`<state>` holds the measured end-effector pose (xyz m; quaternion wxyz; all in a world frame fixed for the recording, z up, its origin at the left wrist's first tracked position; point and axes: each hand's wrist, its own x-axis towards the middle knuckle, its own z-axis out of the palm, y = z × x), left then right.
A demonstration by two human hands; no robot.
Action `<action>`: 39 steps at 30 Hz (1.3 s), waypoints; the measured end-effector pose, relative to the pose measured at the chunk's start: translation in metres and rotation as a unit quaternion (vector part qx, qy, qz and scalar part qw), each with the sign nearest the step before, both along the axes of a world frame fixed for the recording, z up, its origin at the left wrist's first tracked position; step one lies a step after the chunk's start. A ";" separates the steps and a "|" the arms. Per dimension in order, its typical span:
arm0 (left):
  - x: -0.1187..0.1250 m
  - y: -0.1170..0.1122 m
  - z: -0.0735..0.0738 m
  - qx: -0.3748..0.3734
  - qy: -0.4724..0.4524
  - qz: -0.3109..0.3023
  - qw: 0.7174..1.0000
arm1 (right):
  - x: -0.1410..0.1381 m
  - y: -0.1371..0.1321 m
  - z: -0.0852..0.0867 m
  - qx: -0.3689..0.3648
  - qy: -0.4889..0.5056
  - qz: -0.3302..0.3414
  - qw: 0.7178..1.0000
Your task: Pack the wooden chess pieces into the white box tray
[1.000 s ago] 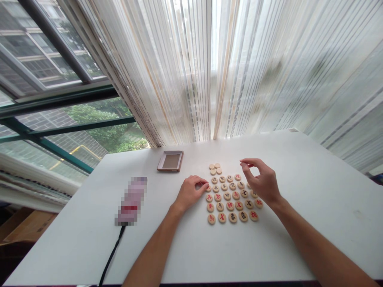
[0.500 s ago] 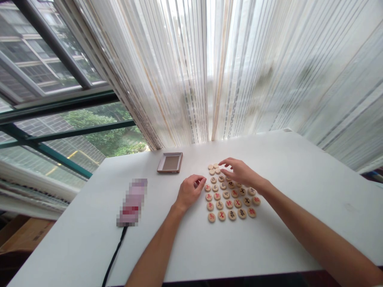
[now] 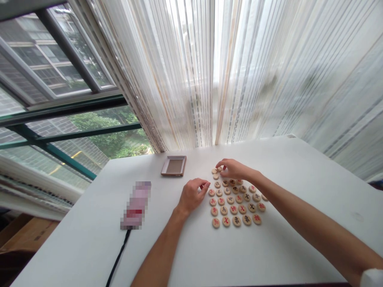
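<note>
Several round wooden chess discs (image 3: 236, 202) with red and black characters lie in rows on the white table (image 3: 293, 187). A few blank-faced discs (image 3: 214, 172) sit just beyond the rows. My right hand (image 3: 233, 169) reaches over these far discs, fingers curled down and pinching at one of them. My left hand (image 3: 193, 194) rests on the table at the left edge of the rows, fingers loosely curled, fingertips touching a disc in the second row.
A small open brown box (image 3: 174, 166) lies left of the discs near the table's far edge. A blurred pinkish device (image 3: 136, 205) with a black cable (image 3: 118, 257) lies at the left. Striped curtains (image 3: 227, 71) hang behind the table, a window at left.
My right hand has moved from above the right side of the rows across to the far blank discs and lowered onto them. My left hand has stayed at the left edge.
</note>
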<state>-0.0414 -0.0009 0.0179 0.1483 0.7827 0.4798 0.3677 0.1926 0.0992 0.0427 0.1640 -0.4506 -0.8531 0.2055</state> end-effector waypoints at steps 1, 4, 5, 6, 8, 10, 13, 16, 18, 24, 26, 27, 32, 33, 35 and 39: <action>-0.001 0.000 0.000 0.002 0.002 -0.001 1.000 | 0.000 0.001 0.000 -0.001 -0.001 -0.003 1.000; -0.002 0.001 -0.001 0.008 0.007 -0.003 1.000 | 0.006 0.004 -0.003 -0.002 -0.001 -0.020 1.000; -0.002 0.001 -0.001 0.010 0.007 -0.004 1.000 | 0.010 0.005 -0.004 -0.001 0.002 -0.028 1.000; -0.002 0.001 -0.001 0.012 0.008 -0.005 1.000 | 0.014 0.007 -0.006 0.000 0.005 -0.038 0.999; -0.002 0.001 -0.001 0.016 0.008 -0.007 1.000 | 0.022 0.010 -0.009 0.000 0.016 -0.055 0.998; -0.002 0.001 -0.002 0.019 0.007 -0.009 1.000 | 0.029 0.011 -0.010 -0.006 0.034 -0.067 0.997; -0.002 0.001 -0.002 0.023 0.004 -0.013 1.000 | 0.034 0.007 -0.007 -0.028 0.078 -0.077 0.994; -0.001 0.001 -0.002 0.026 -0.005 -0.020 0.999 | 0.032 -0.011 0.001 -0.058 0.147 -0.073 0.985; 0.000 0.000 -0.001 0.028 -0.013 -0.027 0.999 | 0.027 -0.030 0.005 -0.080 0.197 -0.058 0.975; 0.013 -0.012 0.006 0.031 -0.087 -0.073 0.993 | 0.000 -0.085 0.000 -0.245 0.470 0.013 0.848; 0.017 -0.015 0.007 0.035 -0.108 -0.083 0.990 | -0.007 -0.094 -0.004 -0.284 0.504 0.023 0.816; 0.018 -0.016 0.008 0.036 -0.115 -0.086 0.989 | -0.009 -0.097 -0.005 -0.294 0.514 0.023 0.805; 0.019 -0.017 0.008 0.021 -0.137 -0.096 0.986 | -0.015 -0.105 -0.009 -0.292 0.529 0.008 0.797; 0.019 -0.017 0.009 0.017 -0.143 -0.095 0.985 | -0.015 -0.106 -0.009 -0.288 0.528 0.005 0.799; 0.019 -0.016 0.009 0.008 -0.163 -0.090 0.982 | -0.015 -0.108 -0.010 -0.273 0.522 -0.007 0.808; 0.021 -0.014 0.009 -0.032 -0.213 -0.076 0.973 | -0.017 -0.112 -0.008 -0.247 0.502 -0.018 0.829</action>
